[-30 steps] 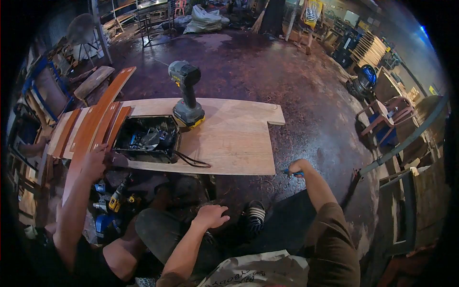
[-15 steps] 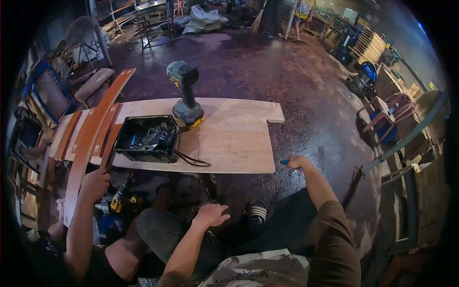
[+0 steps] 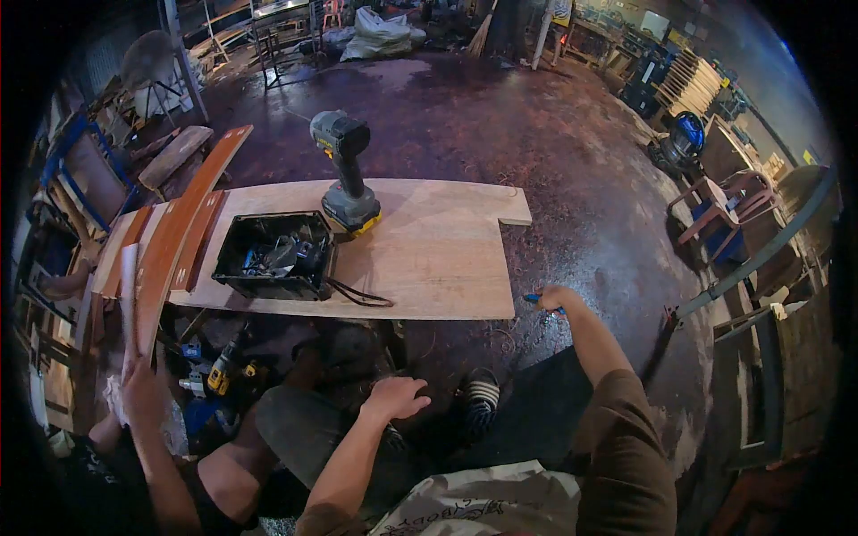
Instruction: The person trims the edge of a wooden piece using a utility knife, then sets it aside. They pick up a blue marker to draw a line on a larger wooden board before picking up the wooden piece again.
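Observation:
My left hand (image 3: 396, 397) rests over my bent knee, fingers stretched loosely with nothing in them. Out past the right end of a pale wooden board (image 3: 438, 268), my right hand (image 3: 559, 299) is closed round a small blue tool (image 3: 534, 297); its exact kind is mostly hidden by my fingers. On the board stand a cordless drill (image 3: 349, 170), upright on its battery, and a black open box (image 3: 273, 290) of small hardware. Reddish-brown wooden strips (image 3: 192, 219) lie across the board's left part.
At the left, a co-worker's hand (image 3: 145, 393) grips a wooden strip (image 3: 131, 290) held upright. A yellow power tool (image 3: 219, 373) lies low beside the co-worker's leg. Plastic chairs (image 3: 728, 201) stand at the right, and a white sack (image 3: 380, 36) lies at the back.
The co-worker has lifted a strip from beside the black box and moved it left, upright. My hands have barely moved. The distant person at the back is now mostly hidden.

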Tool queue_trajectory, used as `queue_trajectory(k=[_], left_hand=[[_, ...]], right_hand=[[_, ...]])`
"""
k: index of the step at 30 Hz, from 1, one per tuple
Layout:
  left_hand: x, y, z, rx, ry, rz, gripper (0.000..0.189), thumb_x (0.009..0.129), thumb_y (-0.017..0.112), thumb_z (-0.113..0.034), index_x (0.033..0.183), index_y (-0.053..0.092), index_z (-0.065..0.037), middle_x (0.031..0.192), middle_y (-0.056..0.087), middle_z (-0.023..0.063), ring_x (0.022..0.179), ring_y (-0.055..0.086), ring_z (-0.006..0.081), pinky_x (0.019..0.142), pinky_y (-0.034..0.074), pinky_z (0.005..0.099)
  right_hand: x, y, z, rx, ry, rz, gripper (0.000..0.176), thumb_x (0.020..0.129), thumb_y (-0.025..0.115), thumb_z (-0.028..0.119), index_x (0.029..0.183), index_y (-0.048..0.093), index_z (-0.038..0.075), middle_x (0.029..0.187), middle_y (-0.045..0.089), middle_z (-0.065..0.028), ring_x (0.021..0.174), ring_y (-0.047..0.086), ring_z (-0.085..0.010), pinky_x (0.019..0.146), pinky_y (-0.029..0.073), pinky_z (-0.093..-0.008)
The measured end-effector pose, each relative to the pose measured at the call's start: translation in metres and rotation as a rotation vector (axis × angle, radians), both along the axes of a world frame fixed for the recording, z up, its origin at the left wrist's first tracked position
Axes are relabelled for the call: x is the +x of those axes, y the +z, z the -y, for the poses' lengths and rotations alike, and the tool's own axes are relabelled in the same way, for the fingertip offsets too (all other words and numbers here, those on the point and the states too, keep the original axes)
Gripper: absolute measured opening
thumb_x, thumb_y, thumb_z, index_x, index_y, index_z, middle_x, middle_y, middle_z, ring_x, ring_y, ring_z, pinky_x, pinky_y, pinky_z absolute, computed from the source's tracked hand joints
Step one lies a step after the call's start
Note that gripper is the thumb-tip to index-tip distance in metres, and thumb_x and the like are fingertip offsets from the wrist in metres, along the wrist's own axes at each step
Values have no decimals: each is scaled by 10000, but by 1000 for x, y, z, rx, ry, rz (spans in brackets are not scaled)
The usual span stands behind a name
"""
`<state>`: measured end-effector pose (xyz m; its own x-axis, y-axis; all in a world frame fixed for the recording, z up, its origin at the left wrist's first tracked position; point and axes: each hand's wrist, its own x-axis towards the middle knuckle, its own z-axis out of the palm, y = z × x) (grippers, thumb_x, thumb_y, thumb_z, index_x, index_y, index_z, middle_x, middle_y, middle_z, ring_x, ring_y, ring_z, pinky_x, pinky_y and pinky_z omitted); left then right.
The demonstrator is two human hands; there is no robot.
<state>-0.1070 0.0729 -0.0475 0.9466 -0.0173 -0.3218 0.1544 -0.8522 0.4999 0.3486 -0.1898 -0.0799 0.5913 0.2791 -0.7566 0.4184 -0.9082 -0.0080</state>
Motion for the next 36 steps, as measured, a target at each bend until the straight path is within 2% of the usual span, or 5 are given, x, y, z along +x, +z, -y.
queue_trajectory(k=[19,21,31,33,36], left_hand=[[2,-1,-1,-11,-8,-18,498,938,585,-472,1325,626,-159,1237,674,156,1155,633,366,979,508,490],[1,0,0,-4,-5,-20,497,936,589,-469,1323,627,-159,1231,676,155,1152,634,367,978,509,492],[1,-1,0,-8,-6,-3,504,937,592,-465,1328,624,-148,1224,681,159,1148,636,370,978,509,493],[1,-1,-1,-13,-4,-6,500,939,590,-460,1322,625,-140,1230,678,160,1157,632,368,985,504,493],[1,2,0,-17,-1,-11,499,941,590,-455,1318,624,-131,1240,673,160,1168,626,365,994,497,493]], right_hand=[[-1,3,0,-13,58,-10,537,892,700,398,1335,603,110,761,666,-129,595,624,-221,596,500,-437],[13,-18,4,-25,280,36,519,889,700,382,1305,625,81,783,674,-154,578,622,-228,595,501,-435],[-8,8,-3,-17,21,19,448,880,704,328,1217,661,37,692,655,-129,541,621,-229,534,502,-436],[-10,12,-1,55,20,0,228,836,657,207,964,694,22,634,639,-125,541,623,-260,525,522,-428],[-8,12,-3,22,44,-38,444,880,697,319,1226,654,44,664,641,-120,526,614,-225,527,499,-433]])
